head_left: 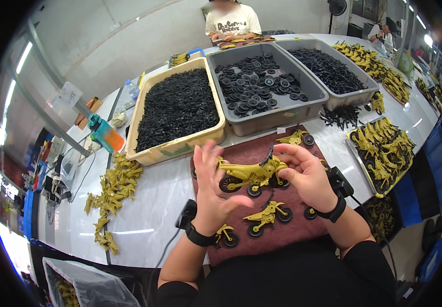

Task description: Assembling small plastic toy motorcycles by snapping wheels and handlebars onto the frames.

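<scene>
A yellow toy motorcycle (254, 171) with black wheels and a black handlebar is held up over a maroon cloth (241, 243). My right hand (307, 179) grips it at the front end, thumb and fingers pinched around it. Beside its rear wheel, my left hand (211, 189) has its fingers spread, slightly blurred, with nothing in them. On the cloth below stands another yellow toy motorcycle (266, 217), and a partly hidden motorcycle (226, 236) lies by my left wrist. Further toward the back of the cloth is a yellow motorcycle piece (293, 137) with a wheel.
Behind the cloth stand a cream bin (172, 153) of small black parts, a grey bin (282, 110) of black wheels and another grey bin (354, 92) of black parts. Yellow bodies (116, 187) lie left, a full tray (382, 153) right. A bottle (106, 133) stands left; a person sits opposite.
</scene>
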A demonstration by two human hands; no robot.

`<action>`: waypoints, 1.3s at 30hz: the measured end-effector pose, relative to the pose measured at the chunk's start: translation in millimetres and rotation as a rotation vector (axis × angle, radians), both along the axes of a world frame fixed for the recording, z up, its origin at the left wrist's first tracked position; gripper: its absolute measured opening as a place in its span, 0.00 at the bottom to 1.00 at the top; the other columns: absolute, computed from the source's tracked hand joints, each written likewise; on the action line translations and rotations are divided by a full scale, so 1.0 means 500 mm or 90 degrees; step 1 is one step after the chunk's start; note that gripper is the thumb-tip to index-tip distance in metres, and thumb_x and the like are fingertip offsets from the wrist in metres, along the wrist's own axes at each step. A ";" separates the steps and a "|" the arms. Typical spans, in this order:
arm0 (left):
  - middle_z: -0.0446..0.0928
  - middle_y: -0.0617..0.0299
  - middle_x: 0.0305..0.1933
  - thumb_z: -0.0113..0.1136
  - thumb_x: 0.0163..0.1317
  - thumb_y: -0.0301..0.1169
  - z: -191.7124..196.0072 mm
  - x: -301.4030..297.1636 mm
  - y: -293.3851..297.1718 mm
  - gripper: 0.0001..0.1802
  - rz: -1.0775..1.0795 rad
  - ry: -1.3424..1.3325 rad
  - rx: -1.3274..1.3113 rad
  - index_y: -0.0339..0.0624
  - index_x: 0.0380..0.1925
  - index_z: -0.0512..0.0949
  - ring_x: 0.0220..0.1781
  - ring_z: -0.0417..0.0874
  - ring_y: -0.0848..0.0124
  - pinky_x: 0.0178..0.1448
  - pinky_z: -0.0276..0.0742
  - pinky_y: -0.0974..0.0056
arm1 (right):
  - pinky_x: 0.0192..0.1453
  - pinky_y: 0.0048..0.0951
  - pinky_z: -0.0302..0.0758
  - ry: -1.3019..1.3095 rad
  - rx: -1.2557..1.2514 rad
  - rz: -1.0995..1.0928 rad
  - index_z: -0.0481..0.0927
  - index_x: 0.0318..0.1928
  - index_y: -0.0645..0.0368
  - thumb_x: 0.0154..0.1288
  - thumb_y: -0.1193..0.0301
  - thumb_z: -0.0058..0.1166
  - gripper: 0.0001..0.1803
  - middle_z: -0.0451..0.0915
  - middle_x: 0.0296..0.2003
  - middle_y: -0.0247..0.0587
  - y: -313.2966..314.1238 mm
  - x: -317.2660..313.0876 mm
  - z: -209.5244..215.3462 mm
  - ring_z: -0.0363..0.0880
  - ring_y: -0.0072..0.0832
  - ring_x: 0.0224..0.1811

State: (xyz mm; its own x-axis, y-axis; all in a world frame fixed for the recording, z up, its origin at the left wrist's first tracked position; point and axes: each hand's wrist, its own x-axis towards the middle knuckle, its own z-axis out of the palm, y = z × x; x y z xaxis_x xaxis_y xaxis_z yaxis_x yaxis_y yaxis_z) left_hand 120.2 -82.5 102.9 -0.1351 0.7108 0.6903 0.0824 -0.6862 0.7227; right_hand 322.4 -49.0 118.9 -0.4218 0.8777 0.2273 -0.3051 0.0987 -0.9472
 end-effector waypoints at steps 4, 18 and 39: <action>0.80 0.55 0.49 0.61 0.63 0.34 0.006 -0.024 -0.026 0.25 -0.201 -0.035 -0.267 0.32 0.57 0.70 0.51 0.79 0.72 0.56 0.74 0.69 | 0.55 0.23 0.75 -0.041 0.072 -0.013 0.70 0.58 0.65 0.64 0.84 0.51 0.21 0.77 0.49 0.38 -0.005 0.002 -0.020 0.76 0.22 0.50; 0.81 0.48 0.46 0.59 0.65 0.32 0.006 -0.008 -0.037 0.16 -0.123 0.038 -0.169 0.31 0.46 0.74 0.51 0.81 0.62 0.57 0.76 0.61 | 0.44 0.30 0.75 -0.200 0.366 -0.167 0.79 0.46 0.63 0.50 0.79 0.66 0.19 0.80 0.36 0.40 -0.015 -0.024 -0.017 0.79 0.32 0.39; 0.82 0.57 0.42 0.65 0.56 0.34 0.022 0.001 -0.073 0.15 -0.072 0.130 0.039 0.41 0.41 0.76 0.47 0.83 0.62 0.52 0.70 0.61 | 0.46 0.33 0.79 -0.106 0.490 -0.194 0.78 0.45 0.63 0.50 0.79 0.65 0.19 0.81 0.39 0.48 -0.066 -0.020 -0.024 0.81 0.39 0.42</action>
State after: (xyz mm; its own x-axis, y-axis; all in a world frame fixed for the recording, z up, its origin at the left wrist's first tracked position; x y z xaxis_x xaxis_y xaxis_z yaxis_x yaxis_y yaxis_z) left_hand 120.6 -118.9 113.7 0.0899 0.6691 0.7377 0.1417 -0.7417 0.6555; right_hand 312.3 -82.3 107.0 -0.2733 0.5844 0.7640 -0.0225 0.7902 -0.6125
